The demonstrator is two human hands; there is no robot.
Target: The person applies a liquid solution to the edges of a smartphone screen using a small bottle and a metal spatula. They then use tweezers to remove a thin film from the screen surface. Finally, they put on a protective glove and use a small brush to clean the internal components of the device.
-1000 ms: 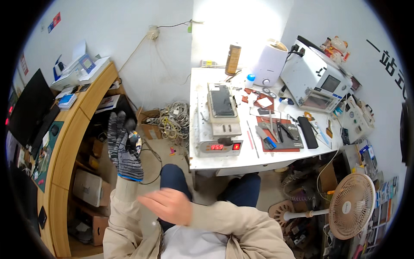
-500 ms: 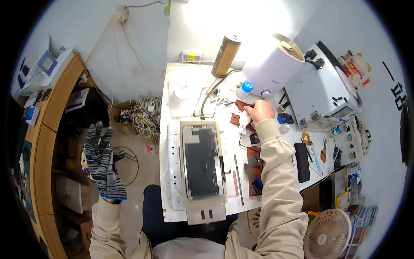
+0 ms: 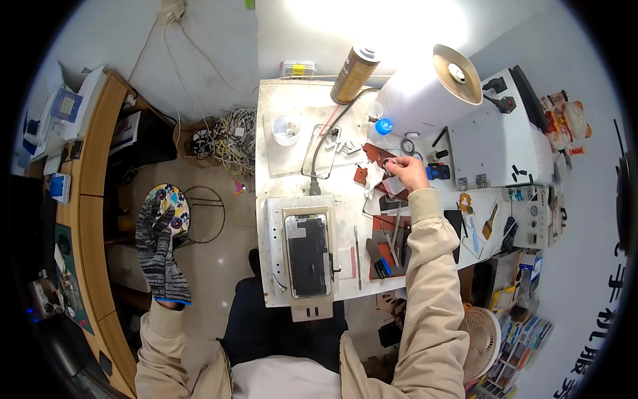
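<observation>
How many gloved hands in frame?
1. The left hand wears a grey knit glove and is held out over the floor, left of the bench. The right hand is bare, its grip on a small item over the white bench.

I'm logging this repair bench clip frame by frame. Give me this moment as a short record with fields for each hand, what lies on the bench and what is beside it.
left hand: in a grey knit glove, held out over the floor, away from the bench, holding nothing
right hand: bare, reaching over the bench, fingers pinching a small white piece
bench centre: phone lying flat on a white fixture plate
bench back: tall can, small white cup
floor: tangle of cables
</observation>
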